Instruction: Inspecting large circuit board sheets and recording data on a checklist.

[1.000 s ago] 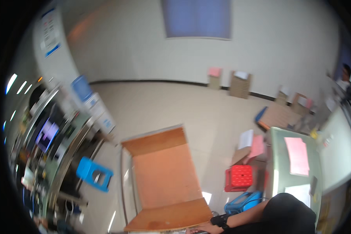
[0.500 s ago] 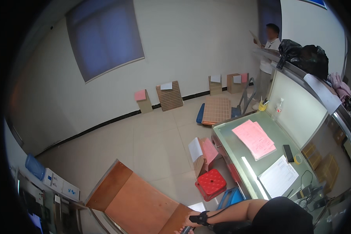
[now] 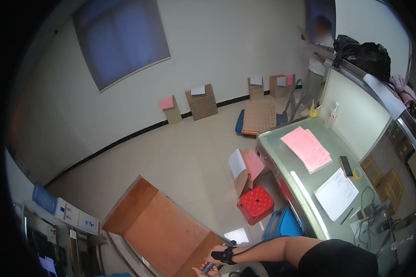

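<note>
Dark cylinder [image 3: 208,267] (partly hidden) between left-hand fingers [image 3: 214,273], beside the right hand [image 3: 216,255].

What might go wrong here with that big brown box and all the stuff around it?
The brown box might bump the red stool near it. Fingers might get squeezed, because the right hand is by the box's end. The black bag could slip off its high ledge.

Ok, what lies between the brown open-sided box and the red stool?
In the head view, only bare tiled floor lies between the brown open-sided box and the red stool, with a bright patch shining on it.
</note>
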`<state>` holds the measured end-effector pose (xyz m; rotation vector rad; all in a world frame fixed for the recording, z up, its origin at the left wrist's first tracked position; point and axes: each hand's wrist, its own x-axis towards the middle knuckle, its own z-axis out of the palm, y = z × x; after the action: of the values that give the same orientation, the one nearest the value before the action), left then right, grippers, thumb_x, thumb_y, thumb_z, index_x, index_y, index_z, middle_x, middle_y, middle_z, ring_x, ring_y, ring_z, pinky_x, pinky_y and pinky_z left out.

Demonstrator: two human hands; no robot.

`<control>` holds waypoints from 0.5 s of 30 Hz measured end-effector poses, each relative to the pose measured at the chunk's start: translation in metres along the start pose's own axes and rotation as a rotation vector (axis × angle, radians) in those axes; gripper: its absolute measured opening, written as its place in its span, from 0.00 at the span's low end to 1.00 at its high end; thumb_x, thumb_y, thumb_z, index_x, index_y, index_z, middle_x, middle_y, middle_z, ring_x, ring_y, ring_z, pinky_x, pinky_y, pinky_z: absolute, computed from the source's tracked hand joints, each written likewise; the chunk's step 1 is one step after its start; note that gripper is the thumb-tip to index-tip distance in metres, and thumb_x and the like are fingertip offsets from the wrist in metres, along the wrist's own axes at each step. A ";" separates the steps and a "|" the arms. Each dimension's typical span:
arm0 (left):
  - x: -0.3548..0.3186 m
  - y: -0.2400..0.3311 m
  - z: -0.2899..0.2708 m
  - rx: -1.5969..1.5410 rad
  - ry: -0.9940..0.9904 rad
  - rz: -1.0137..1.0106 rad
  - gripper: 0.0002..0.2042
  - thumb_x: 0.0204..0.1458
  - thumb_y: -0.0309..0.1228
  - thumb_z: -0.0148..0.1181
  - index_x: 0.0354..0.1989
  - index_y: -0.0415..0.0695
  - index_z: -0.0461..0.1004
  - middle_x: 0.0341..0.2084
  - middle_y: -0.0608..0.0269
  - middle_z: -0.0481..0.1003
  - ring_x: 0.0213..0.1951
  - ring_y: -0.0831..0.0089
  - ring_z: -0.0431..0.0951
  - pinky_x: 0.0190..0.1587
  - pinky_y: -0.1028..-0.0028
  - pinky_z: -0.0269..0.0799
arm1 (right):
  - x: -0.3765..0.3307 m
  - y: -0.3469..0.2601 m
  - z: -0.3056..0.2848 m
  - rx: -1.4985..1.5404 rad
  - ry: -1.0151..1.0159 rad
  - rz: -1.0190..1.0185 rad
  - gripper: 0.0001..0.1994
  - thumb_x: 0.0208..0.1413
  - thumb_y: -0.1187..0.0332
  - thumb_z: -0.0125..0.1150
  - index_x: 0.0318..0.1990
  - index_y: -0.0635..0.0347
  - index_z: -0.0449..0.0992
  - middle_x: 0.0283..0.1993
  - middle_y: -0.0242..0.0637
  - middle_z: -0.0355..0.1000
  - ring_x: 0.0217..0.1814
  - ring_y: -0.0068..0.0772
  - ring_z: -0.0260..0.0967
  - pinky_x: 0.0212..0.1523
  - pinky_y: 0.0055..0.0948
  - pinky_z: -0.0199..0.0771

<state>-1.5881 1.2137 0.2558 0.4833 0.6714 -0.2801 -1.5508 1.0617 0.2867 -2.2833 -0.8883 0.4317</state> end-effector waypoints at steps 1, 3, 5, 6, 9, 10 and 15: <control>-0.005 0.010 -0.004 0.002 0.008 0.004 0.21 0.58 0.50 0.44 0.23 0.46 0.69 0.23 0.64 0.74 0.32 0.67 0.74 0.40 0.66 0.68 | 0.006 -0.007 0.003 0.025 0.012 -0.019 0.16 0.52 0.60 0.52 0.44 0.60 0.71 0.41 0.51 0.71 0.44 0.48 0.69 0.42 0.39 0.70; -0.013 0.029 -0.014 0.092 0.025 0.016 0.20 0.57 0.49 0.46 0.21 0.47 0.69 0.20 0.64 0.74 0.31 0.67 0.74 0.39 0.65 0.69 | 0.015 -0.023 0.020 0.076 0.034 -0.057 0.17 0.52 0.60 0.52 0.45 0.60 0.71 0.42 0.51 0.70 0.45 0.49 0.69 0.43 0.39 0.69; -0.033 0.049 -0.022 0.153 0.097 0.048 0.20 0.57 0.48 0.47 0.20 0.47 0.69 0.20 0.63 0.74 0.29 0.66 0.74 0.38 0.64 0.69 | 0.026 -0.039 0.046 0.127 0.062 -0.089 0.17 0.52 0.60 0.52 0.46 0.60 0.70 0.43 0.51 0.70 0.46 0.49 0.68 0.44 0.39 0.69; -0.039 0.057 -0.027 0.210 0.161 0.077 0.19 0.56 0.47 0.48 0.19 0.48 0.68 0.19 0.63 0.74 0.28 0.66 0.74 0.37 0.64 0.70 | 0.037 -0.049 0.064 0.152 0.077 -0.103 0.18 0.52 0.60 0.52 0.47 0.60 0.70 0.44 0.51 0.70 0.47 0.49 0.68 0.44 0.40 0.69; -0.040 0.093 -0.080 0.215 0.197 0.090 0.18 0.55 0.46 0.49 0.19 0.47 0.69 0.19 0.62 0.73 0.27 0.64 0.75 0.32 0.62 0.72 | 0.054 -0.067 0.090 0.219 0.128 -0.142 0.18 0.53 0.60 0.52 0.48 0.60 0.69 0.46 0.52 0.69 0.48 0.49 0.67 0.46 0.40 0.68; -0.043 0.107 -0.098 0.164 0.152 0.118 0.16 0.55 0.44 0.49 0.23 0.46 0.70 0.21 0.63 0.74 0.28 0.64 0.75 0.32 0.61 0.74 | 0.053 -0.073 0.099 0.242 0.141 -0.157 0.19 0.53 0.60 0.52 0.49 0.60 0.69 0.46 0.52 0.69 0.49 0.49 0.67 0.46 0.40 0.68; -0.051 0.157 -0.183 -0.042 0.154 0.145 0.13 0.56 0.40 0.48 0.37 0.44 0.72 0.31 0.61 0.74 0.29 0.68 0.74 0.35 0.66 0.75 | 0.035 -0.055 0.115 0.344 0.024 0.052 0.24 0.57 0.57 0.47 0.58 0.61 0.60 0.55 0.50 0.63 0.57 0.50 0.60 0.55 0.42 0.62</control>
<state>-1.6597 1.4460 0.2178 0.5141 0.7864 -0.0921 -1.6103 1.1686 0.2360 -1.9940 -0.6846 0.5345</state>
